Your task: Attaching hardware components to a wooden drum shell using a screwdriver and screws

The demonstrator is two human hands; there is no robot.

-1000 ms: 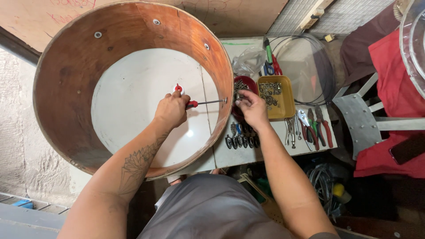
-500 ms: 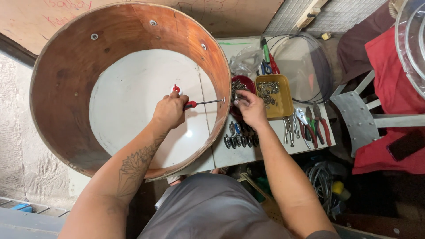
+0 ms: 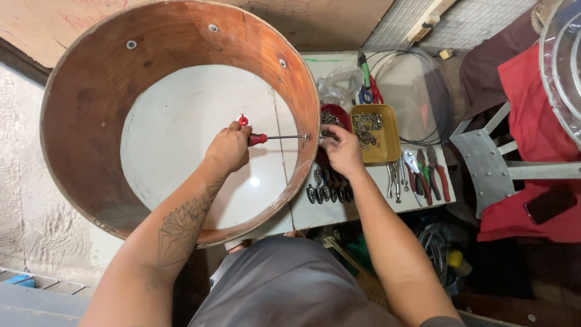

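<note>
— Drum shell, one big wooden hoop lying flat on the white bench, and we've got the left hand inside it, clamped on a red-handled screwdriver whose shaft runs to the wall.

— Right hand outside, fingers closed on some fitting at that same spot; what it is, we can't tell. We'd judge a fastener is being driven; next calls for steady turning.

— Count with us: one yellow tray, one red bowl, three screw heads showing inside the shell.
</note>
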